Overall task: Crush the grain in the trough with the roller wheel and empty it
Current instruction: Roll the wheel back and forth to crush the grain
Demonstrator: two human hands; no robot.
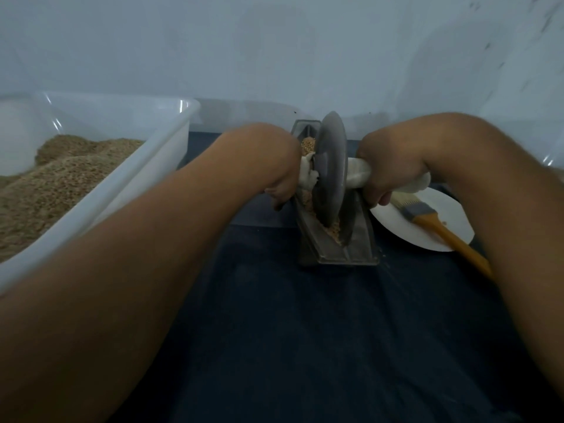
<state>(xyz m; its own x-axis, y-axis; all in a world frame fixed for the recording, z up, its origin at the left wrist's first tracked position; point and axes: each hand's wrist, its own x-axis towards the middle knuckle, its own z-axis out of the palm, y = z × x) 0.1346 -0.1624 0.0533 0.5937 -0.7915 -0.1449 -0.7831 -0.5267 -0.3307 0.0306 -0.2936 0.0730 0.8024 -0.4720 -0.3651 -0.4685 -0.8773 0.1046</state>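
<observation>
A grey metal roller wheel (331,166) stands upright in a narrow metal trough (335,248) that runs away from me on the dark mat. Tan grain (308,145) lies in the trough behind and under the wheel. My left hand (282,178) grips the white axle handle (308,175) on the wheel's left side. On the other side, my right hand (387,169) is curled round the handle's right end (360,175).
A large translucent plastic tub (128,184) heaped with grain stands at the left. At the right a white paper plate (427,233) carries a paintbrush with an orange handle (439,227). A pale wall rises behind. The dark blue mat (320,331) covers the surface in front.
</observation>
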